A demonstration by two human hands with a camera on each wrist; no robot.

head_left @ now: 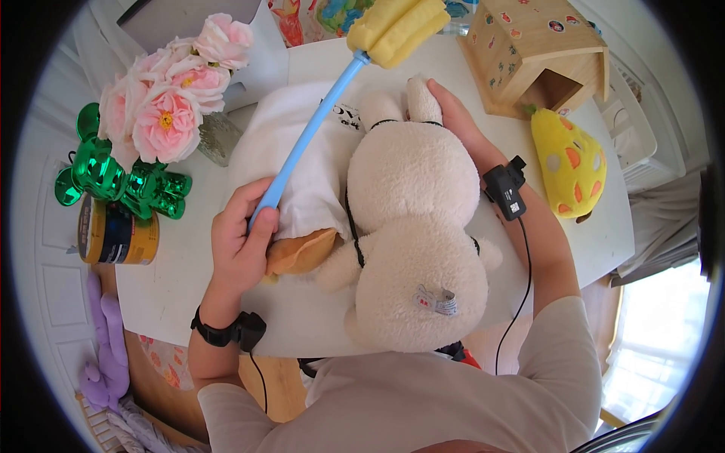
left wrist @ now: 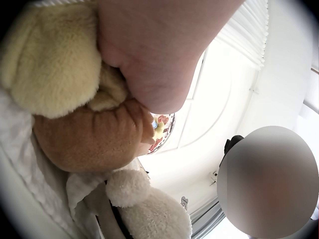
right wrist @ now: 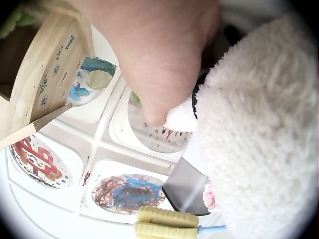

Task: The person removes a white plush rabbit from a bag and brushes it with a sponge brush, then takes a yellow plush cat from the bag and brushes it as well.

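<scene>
My left hand (head_left: 243, 245) grips the light-blue handle of a duster (head_left: 306, 143), whose yellow ridged head (head_left: 396, 32) points up and away. A cream plush rabbit (head_left: 415, 177) lies back up in front of me, with thin black straps and a tag near its bottom. My right hand (head_left: 455, 117) holds it by an ear at the far end; its fingertips are mostly hidden. Beside the rabbit, under my left hand, lies another plush in a white shirt (head_left: 291, 177), with a brown part (head_left: 302, 253) sticking out. The left wrist view shows pale yellow plush (left wrist: 55, 59) by that brown part.
Pink flowers in a glass vase (head_left: 219, 140), a shiny green balloon-animal figure (head_left: 143, 185) and a yellow-and-black tub (head_left: 121, 234) stand at left. A wooden house (head_left: 529, 57) and a yellow pear-shaped plush (head_left: 570, 162) are at right on the white table (head_left: 604, 234).
</scene>
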